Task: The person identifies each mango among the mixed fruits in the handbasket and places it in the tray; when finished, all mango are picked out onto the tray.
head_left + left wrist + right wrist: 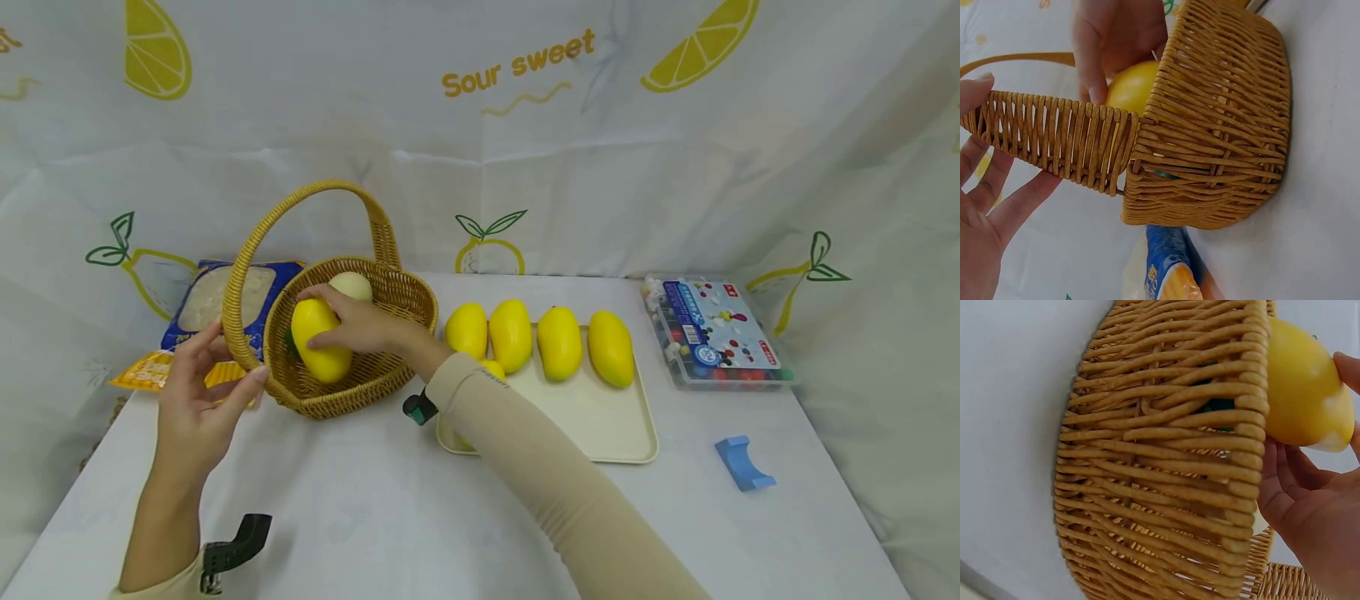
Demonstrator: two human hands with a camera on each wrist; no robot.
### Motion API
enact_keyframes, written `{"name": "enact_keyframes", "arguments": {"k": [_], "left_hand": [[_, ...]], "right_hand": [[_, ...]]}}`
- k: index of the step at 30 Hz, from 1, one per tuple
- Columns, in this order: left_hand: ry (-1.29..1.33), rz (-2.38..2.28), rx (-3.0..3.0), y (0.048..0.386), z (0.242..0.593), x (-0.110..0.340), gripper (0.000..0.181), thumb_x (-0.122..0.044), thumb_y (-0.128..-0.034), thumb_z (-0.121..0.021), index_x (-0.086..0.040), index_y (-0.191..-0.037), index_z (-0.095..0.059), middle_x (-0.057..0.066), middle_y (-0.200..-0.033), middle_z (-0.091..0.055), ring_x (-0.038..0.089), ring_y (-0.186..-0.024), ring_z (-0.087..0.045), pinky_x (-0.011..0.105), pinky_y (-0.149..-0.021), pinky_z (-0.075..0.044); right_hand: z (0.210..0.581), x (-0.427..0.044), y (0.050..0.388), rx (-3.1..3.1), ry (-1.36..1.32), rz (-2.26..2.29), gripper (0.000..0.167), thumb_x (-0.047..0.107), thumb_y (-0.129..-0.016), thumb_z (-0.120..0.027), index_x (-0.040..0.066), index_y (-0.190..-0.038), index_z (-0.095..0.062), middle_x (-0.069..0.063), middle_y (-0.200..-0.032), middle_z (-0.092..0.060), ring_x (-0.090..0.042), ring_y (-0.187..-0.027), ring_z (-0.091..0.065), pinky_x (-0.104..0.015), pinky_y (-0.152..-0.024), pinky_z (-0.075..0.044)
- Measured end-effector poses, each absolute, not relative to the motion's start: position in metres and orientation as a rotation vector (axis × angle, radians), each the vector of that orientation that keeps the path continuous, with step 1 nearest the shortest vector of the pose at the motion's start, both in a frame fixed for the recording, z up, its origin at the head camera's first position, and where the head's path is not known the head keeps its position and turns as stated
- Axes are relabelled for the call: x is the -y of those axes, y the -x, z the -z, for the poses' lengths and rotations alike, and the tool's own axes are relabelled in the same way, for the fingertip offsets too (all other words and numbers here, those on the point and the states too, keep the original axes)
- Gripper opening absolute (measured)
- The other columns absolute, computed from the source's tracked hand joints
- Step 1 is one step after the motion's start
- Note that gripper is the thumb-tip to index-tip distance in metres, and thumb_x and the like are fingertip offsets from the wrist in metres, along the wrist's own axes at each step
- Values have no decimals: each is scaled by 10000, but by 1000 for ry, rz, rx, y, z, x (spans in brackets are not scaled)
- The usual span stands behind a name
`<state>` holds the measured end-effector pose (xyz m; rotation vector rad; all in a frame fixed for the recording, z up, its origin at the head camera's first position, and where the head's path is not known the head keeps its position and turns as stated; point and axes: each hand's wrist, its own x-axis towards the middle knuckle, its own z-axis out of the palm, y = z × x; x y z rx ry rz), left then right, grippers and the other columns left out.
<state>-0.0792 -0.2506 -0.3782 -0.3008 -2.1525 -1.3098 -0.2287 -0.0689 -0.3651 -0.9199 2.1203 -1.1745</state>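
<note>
My right hand [360,323] grips a yellow mango [318,337] inside the wicker basket [382,387]. The right wrist view shows this mango [1307,387] standing above the basket's rim, with fingers and thumb around it. On the left, my left hand [198,400] holds the base of the basket's handle [234,300] between thumb and fingers. Also in the basket are a pale round item [351,286] and something dark green [1216,406], mostly hidden by the mango and the weave. More yellow mangoes [560,343] lie on a cream tray [592,425], some partly covered by my right sleeve.
Behind the basket lie a blue bag [277,292] with a clear window and an orange packet [146,371]. A clear plastic box [720,333] of small coloured pieces stands back right. In front of it sits a blue curved block [742,463]. A printed curtain hangs behind.
</note>
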Motion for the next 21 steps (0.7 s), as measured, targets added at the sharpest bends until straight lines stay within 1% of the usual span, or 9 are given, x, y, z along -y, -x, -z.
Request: {"name": "enact_keyframes", "arguments": {"k": [2,5,9,14,17,21], "left_hand": [[291,1304,2162,78,377,250,783,273,-796,-652,11,-1497,-422,-201,-1156,-586,20,-1057,-594,33,-776,-540],[279,1303,2167,78,376,249,777,275,-795,-650,18,-1492,-422,-159,-1150,-596,27,-1054,-597,36,-778,-541],[265,1307,2175,79,376,249,779,264,-801,-655,4,-1498,-422,-176,-1153,-588,23,-1059,-597,38,-779,-543],[315,1313,2136,82,379,251,764,265,-801,-650,34,-1489,-410,-174,-1178,-588,11,-1074,-590,19,-797,-525],[320,1317,2128,84,382,253,767,267,-797,-652,42,-1488,-405,-170,-1186,-591,4,-1081,-588,15,-800,-520],[310,1318,2128,83,382,253,770,269,-794,-652,42,-1487,-406,-165,-1182,-594,7,-1081,-587,13,-798,-519]], "right_hand": [[364,66,229,-2099,917,1182,693,285,-1003,-630,266,-1598,-275,-46,-1505,-456,-153,-1180,-553,-279,-938,-525],[362,62,230,-2067,909,1201,721,329,-1011,-601,280,-1625,-227,-38,-1557,-417,-145,-1204,-543,-294,-984,-513],[361,58,232,-2028,861,1224,751,368,-1013,-592,297,-1638,-183,-34,-1586,-386,-139,-1246,-523,-313,-1046,-497],[361,53,234,-2021,829,1223,755,363,-1019,-592,318,-1641,-167,-32,-1614,-353,-153,-1282,-509,-336,-1090,-483],[360,50,235,-2033,826,1222,759,357,-1018,-597,337,-1640,-163,-30,-1631,-333,-166,-1275,-516,-341,-1067,-499],[356,43,237,-2025,815,1252,755,347,-1018,-604,367,-1635,-168,-15,-1642,-307,-191,-1235,-547,-354,-946,-579]]}}
